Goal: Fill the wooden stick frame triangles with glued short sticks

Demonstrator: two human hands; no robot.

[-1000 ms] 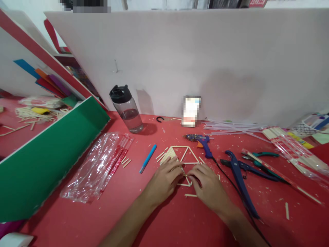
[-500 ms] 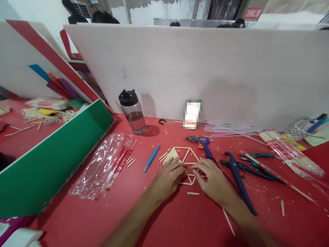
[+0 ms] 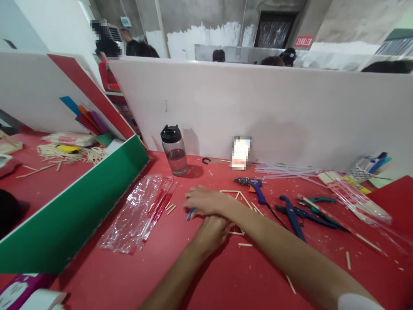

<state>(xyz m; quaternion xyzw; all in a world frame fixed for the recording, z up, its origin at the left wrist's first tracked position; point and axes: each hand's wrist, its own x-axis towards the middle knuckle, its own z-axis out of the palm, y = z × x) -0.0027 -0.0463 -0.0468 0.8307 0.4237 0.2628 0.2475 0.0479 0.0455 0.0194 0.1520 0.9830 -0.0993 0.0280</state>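
Note:
My right hand [image 3: 200, 201] reaches across my left wrist, its fingers apart over a blue pen [image 3: 190, 214]. Only the pen's lower end shows beneath the fingers, and it lies on the table. Under my right forearm, my left hand [image 3: 215, 229] is curled at a flat frame of thin wooden sticks [image 3: 238, 233]. Its fingertips are partly covered, and they press at the frame's left side. The frame's middle is hidden by my arm; its top edge and a slanting side show beyond it. One short stick [image 3: 245, 245] lies in front of it.
Behind stand a water bottle [image 3: 175, 155] and a blurred-out phone [image 3: 241, 153]. To the right lie a glue gun [image 3: 256, 188], a blue-handled cutter [image 3: 293, 219], green-handled pliers [image 3: 319, 200] and bagged sticks [image 3: 353, 196]. Plastic wrapping [image 3: 132, 219] and a green divider [image 3: 77, 202] are on the left.
My right hand has left the stick frame and crossed leftward over my left hand to the blue pen. My left hand stays at the frame. The view has tilted up a little.

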